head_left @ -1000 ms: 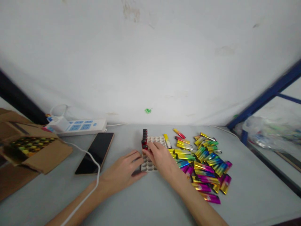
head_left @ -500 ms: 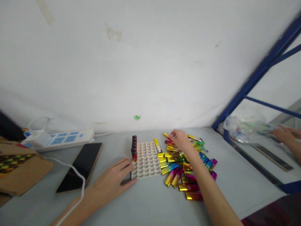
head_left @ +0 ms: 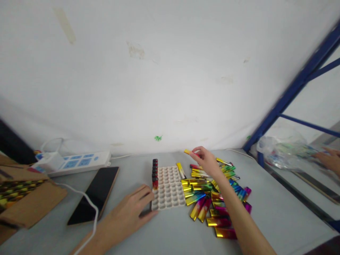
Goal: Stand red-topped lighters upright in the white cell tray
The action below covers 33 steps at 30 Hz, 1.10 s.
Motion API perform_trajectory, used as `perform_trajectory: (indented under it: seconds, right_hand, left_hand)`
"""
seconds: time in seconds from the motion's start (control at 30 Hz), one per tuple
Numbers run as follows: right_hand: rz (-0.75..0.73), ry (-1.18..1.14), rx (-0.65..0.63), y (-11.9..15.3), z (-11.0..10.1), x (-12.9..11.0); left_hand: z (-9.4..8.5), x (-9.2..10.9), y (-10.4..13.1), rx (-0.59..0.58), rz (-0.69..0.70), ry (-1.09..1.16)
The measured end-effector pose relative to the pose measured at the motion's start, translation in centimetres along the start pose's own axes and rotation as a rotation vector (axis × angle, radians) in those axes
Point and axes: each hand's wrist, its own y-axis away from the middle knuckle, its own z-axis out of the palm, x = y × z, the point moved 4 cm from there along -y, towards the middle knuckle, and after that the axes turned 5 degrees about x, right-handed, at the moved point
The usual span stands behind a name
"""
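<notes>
Glossy metallic foil covers the small yellow-and-red lighter (head_left: 189, 152) pinched in the right hand (head_left: 205, 161) above the heap of rainbow-coloured lighters (head_left: 212, 193). It looks light, stiff and slippery, best held by its flat sides. The left hand (head_left: 130, 210) rests flat, fingers spread, against the white dimpled tray (head_left: 168, 193). No writing is legible.

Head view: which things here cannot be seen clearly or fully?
- White plastic grid tray: near-left corner hidden under left hand.
- Yellow-red stick in right hand: far part behind fingers.
- Brown cardboard box: cut by left edge.
- Shiny pile: partly behind right forearm.
</notes>
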Motion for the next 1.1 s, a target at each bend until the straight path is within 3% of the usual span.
perform_trajectory:
  seconds: [0.17,0.37,0.53,0.7,0.87,1.1]
  right_hand:
    - [0.181,-0.614,0.040,2.4,3.3,-2.3]
    - [0.329,-0.863,-0.085,6.1,7.4,-3.3]
    - [0.276,-0.928,-0.282,7.6,8.4,-5.1]
    - [0.303,-0.812,-0.229,7.9,8.2,-5.1]
    - [0.254,-0.555,-0.075,8.3,7.4,-4.7]
    - [0.280,-0.514,-0.036,9.1,7.4,-5.1]
  left_hand:
    - [0.0,0.2,0.0,-0.004,-0.018,0.000]
    - [-0.3,0.4,0.0,-0.006,-0.020,-0.003]
    - [-0.4,0.5,-0.1,-0.011,-0.012,0.000]
    - [-0.4,0.5,-0.1,0.004,-0.005,0.002]
    - [-0.6,0.6,-0.2,0.011,0.022,-0.003]
    - [-0.4,0.6,-0.4,-0.017,0.026,0.004]
